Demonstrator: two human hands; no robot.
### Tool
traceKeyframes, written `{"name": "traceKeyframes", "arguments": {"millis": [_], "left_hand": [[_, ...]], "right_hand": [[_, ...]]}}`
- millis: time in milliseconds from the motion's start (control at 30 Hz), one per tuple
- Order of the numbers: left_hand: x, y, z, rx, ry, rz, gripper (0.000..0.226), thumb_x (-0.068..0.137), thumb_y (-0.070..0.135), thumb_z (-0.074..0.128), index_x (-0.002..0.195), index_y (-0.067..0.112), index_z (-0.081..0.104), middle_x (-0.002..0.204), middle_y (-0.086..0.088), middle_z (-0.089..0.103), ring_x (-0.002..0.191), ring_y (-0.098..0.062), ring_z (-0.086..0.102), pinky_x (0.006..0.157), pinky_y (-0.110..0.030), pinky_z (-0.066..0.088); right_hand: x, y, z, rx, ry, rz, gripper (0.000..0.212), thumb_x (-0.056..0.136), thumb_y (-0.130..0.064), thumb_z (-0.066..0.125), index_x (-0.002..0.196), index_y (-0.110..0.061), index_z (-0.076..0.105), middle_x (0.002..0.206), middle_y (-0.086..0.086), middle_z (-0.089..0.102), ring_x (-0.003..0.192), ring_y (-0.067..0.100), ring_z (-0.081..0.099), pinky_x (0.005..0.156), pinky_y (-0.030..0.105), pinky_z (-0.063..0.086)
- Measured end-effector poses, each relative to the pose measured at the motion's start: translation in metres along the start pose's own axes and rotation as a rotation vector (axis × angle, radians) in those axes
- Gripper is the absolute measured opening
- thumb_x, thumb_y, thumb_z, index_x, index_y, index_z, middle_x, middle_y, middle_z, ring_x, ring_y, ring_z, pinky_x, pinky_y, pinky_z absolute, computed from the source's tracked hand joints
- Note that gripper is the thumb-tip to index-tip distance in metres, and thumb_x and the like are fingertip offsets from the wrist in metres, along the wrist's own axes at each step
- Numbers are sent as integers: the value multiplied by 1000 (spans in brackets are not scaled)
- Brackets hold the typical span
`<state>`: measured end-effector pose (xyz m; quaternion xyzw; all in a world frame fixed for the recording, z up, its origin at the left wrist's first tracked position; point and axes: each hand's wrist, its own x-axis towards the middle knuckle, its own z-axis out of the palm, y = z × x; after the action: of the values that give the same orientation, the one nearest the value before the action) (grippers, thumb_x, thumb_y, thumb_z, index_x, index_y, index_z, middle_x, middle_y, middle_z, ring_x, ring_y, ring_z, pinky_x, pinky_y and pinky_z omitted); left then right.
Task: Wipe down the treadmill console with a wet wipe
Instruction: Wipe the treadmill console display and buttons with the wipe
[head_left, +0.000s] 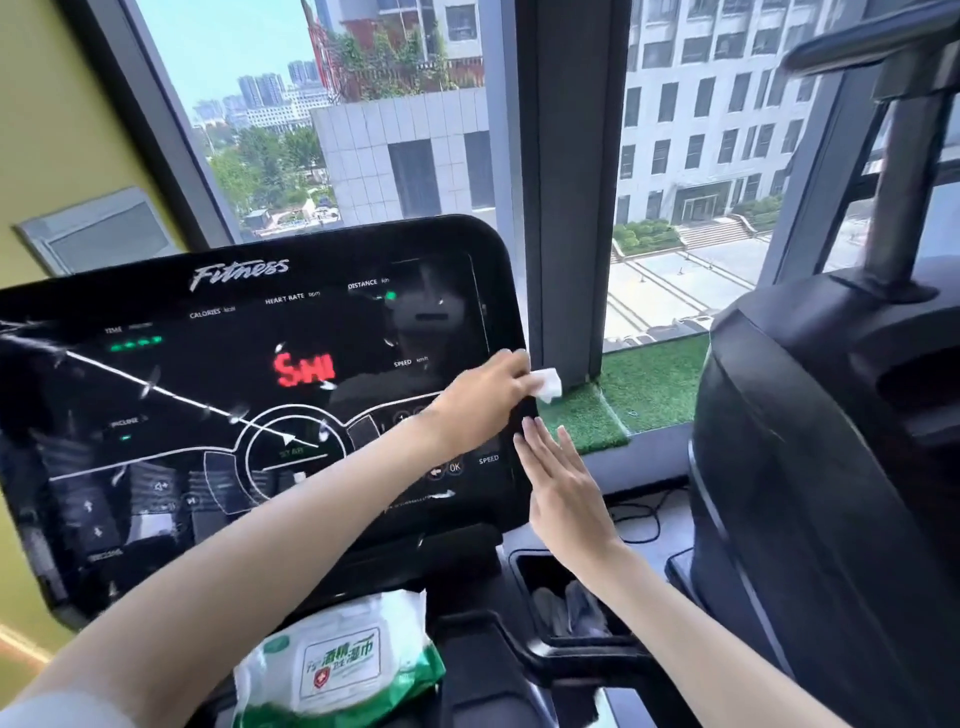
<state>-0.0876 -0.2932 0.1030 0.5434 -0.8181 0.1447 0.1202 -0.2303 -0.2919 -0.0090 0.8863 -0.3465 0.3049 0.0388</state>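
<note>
L hand (483, 400) — wipe (548, 384) at console (208, 374) edge

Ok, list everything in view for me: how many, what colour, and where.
Glossy black treadmill console: one, black, centre-left.
Small white wet wipe: one, white, at the console's right edge.
Soft plastic wipes pack: one, white and green, below the console.
Artificial grass strip: one, green, on the window sill.
Bulky black exercise machine: one, black, far right.
Left hand: one, pinches the wipe.
Right hand: one, open, by the console's lower right edge.
</note>
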Motion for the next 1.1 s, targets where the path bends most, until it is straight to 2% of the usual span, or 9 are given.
{"name": "traceKeyframes", "arguments": {"millis": [133,300,433,533,600,733,833,967,1100], "left_hand": [[27,-24,-19,-115,310,-286,23,88,-5,53,104,6,65,86,-9,49,73,-19,46,62,-40,49],[-2,14,6,-8,-94,17,39,80,-8,51,113,11,60,95,-6,45,87,-20,46,64,-40,49],[23,-6,-11,-46,100,-163,32,85,-10,50,110,7,62,88,-5,45,75,-14,39,63,-39,49],[32,-22,-14,-76,301,-268,16,91,1,53,103,2,65,87,-9,50,73,-20,50,66,-41,51],[17,-13,2,-76,237,-198,20,88,-4,55,104,4,65,87,-9,50,76,-25,52,64,-41,51],[-19,18,24,53,-132,82,45,81,-10,50,121,8,56,104,-8,48,96,-23,46,63,-41,52],[4,0,3,38,55,-108,42,80,-15,46,116,4,58,99,-11,48,92,-26,45,60,-42,49],[11,-12,-3,84,275,-241,42,72,-20,55,105,4,61,90,-10,50,82,-26,47,45,-35,48],[-30,21,30,266,-18,173,36,62,-5,69,96,5,65,89,-7,56,79,-23,52,41,-24,41]], "right_hand": [[0,-3,2,-30,-21,-7,75,57,12,70,129,4,50,140,20,45,131,28,42,112,43,26],[1,-4,3,-75,-37,-6,74,57,10,70,128,8,48,137,24,45,129,33,43,113,43,15],[0,-5,1,-71,-58,-6,78,61,11,67,135,7,40,144,23,36,135,32,34,113,43,9],[-9,-5,1,26,-12,48,80,63,17,61,138,4,36,147,21,32,138,29,29,115,39,8],[-18,-3,2,83,43,98,76,63,18,61,135,4,41,145,20,37,136,28,34,115,40,14],[-32,1,9,138,124,126,55,59,16,70,111,3,62,125,18,59,114,32,57,110,42,29],[-38,-3,10,184,145,127,36,57,21,70,86,0,66,118,19,63,107,40,60,91,54,48],[-38,-11,14,223,161,159,29,57,23,67,71,-1,61,119,21,62,107,42,59,93,49,44],[-39,-5,18,337,114,235,21,71,19,60,72,-2,58,127,18,57,117,48,50,97,47,42]]}}
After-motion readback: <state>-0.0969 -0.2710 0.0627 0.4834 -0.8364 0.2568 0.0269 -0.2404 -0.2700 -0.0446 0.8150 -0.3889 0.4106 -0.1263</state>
